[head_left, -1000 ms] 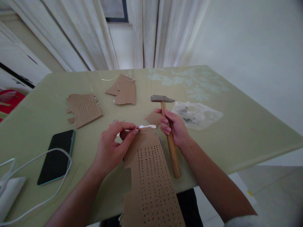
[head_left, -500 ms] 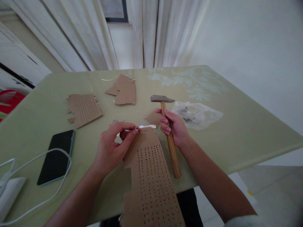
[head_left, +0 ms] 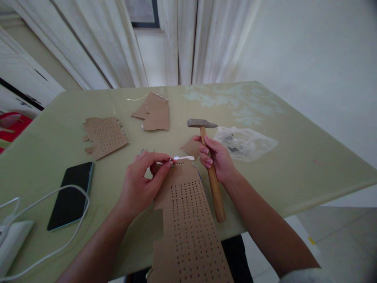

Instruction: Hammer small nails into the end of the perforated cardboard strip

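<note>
My right hand [head_left: 219,161] is wrapped round the wooden handle of a hammer [head_left: 216,192], its steel head up and level above the table. My left hand [head_left: 140,186] pinches a small, thin nail, mostly hidden by the fingertips, at the far end of a long cardboard strip [head_left: 188,214]. Rows of punched holes cover the strip, and a short row runs beside the pinching fingers. The strip's near end reaches past the table edge toward me. Under its far end shows a white object [head_left: 185,158], mostly covered. Small metal bits [head_left: 143,151] lie just behind my left hand.
On the table [head_left: 294,157] lie a punched cardboard piece [head_left: 107,135], torn cardboard [head_left: 157,114] and a small scrap [head_left: 192,147]. A clear plastic bag [head_left: 247,143] with dark bits sits right of the hammer. At left are a phone [head_left: 70,196], a white cable [head_left: 55,248] and a power strip [head_left: 16,239].
Both hands and the hammer stay almost where they were. The cardboard strip's near end has shifted very slightly.
</note>
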{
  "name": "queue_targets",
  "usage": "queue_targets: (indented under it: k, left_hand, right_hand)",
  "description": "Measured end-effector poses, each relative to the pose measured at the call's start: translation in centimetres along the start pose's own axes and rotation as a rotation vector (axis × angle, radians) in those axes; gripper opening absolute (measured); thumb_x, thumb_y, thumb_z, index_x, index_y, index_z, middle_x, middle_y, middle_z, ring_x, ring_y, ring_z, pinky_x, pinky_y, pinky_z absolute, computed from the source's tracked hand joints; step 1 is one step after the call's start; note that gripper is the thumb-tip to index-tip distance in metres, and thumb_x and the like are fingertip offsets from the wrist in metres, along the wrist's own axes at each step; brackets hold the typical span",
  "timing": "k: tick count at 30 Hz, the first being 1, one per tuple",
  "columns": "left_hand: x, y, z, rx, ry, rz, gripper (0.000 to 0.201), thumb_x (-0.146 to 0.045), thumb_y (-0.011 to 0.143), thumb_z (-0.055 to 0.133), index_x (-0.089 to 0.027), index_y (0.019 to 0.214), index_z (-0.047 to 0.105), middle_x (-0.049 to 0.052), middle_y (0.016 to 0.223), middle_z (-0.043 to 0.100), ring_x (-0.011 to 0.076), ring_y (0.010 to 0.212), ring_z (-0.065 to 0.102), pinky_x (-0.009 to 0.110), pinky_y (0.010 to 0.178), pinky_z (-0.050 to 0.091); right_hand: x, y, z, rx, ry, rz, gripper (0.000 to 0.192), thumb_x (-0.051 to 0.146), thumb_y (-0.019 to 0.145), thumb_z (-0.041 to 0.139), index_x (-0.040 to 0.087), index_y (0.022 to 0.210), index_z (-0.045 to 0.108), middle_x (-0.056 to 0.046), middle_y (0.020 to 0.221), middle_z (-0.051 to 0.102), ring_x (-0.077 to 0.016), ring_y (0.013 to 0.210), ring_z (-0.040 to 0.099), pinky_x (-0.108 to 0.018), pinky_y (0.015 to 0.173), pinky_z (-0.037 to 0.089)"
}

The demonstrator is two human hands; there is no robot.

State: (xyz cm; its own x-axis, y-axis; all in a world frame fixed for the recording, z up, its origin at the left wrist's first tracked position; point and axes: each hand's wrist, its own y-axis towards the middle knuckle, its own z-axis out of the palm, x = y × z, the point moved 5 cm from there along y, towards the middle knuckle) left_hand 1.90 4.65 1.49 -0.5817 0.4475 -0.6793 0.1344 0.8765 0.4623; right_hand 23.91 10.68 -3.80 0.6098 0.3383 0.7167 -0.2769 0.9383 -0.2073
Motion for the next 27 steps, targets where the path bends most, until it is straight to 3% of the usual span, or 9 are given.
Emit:
queue_targets:
  k: [12, 22, 27]
  left_hand:
    - [-0.19, -0.23, 0.2, 0.009, 0.09, 0.03, 0.01, -0.028, 0.103, 0.07, -0.027, 0.103, 0.08, -0.004, 0.074, 0.067, 0.0159, 0.068, 0.057, 0.036, 0.075, 0.043]
    - [0.18, 0.63, 0.22, 0.062, 0.087, 0.037, 0.013, -0.032, 0.102, 0.07, -0.027, 0.101, 0.081, -0.001, 0.086, 0.081, 0.017, 0.066, 0.056, 0.037, 0.075, 0.044]
    - [-0.22, 0.66, 0.39, 0.053, 0.093, 0.078, 0.012, -0.031, 0.101, 0.071, -0.026, 0.1, 0.081, 0.0, 0.083, 0.08, 0.0186, 0.068, 0.058, 0.038, 0.079, 0.046]
  right_hand:
    - [-0.13, -0.01, 0.1, 0.009, -0.003, 0.014, 0.026, 0.039, 0.099, 0.079, 0.014, 0.106, 0.072, 0.01, 0.062, 0.047, -0.0042, 0.039, 0.032, -0.017, 0.034, 0.029]
    - [-0.42, -0.11, 0.34, 0.005, -0.04, -0.016, 0.025, 0.039, 0.096, 0.081, 0.016, 0.103, 0.071, 0.01, 0.061, 0.047, -0.0048, 0.039, 0.032, -0.018, 0.034, 0.027]
    - [-0.51, -0.12, 0.37, 0.011, -0.062, -0.035, 0.026, 0.04, 0.095, 0.082, 0.017, 0.103, 0.071, 0.01, 0.061, 0.047, -0.0047, 0.039, 0.032, -0.017, 0.035, 0.027]
